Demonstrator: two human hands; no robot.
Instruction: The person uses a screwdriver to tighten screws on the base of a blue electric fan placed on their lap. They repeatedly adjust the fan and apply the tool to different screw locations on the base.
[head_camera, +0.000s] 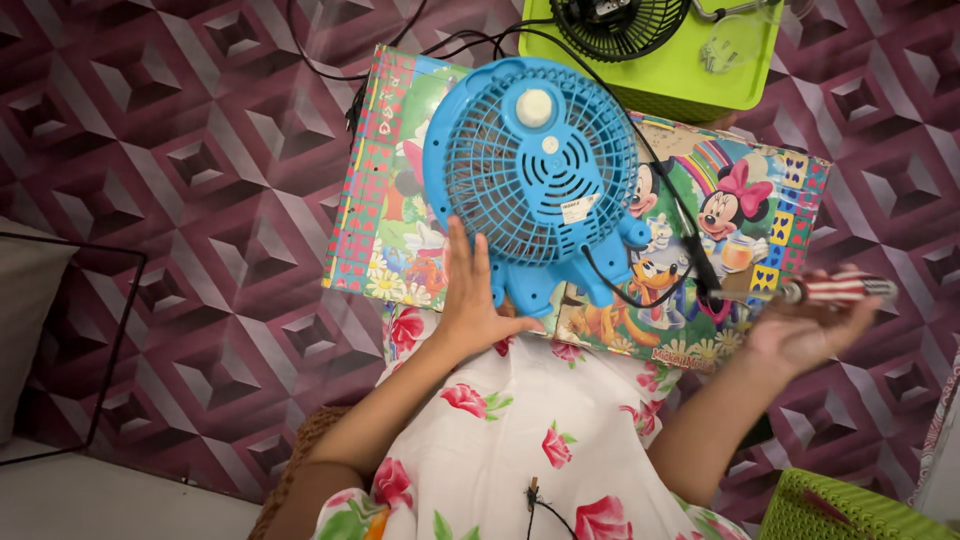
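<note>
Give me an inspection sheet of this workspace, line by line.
Surface: colourful cartoon-print board lying on a maroon geometric-patterned floor.
Job's things: blue table fan lying on the board, grille up; red-and-white striped tool.
Clutter: green tray holding a black fan grille and a clear plastic part; green basket at bottom right.
Hands: left hand rests flat against the fan's base; right hand holds the striped tool.
Cables: black cords run behind the board; the fan's cord crosses it.
Surroundings: black wire frame, grey cushion at left.
</note>
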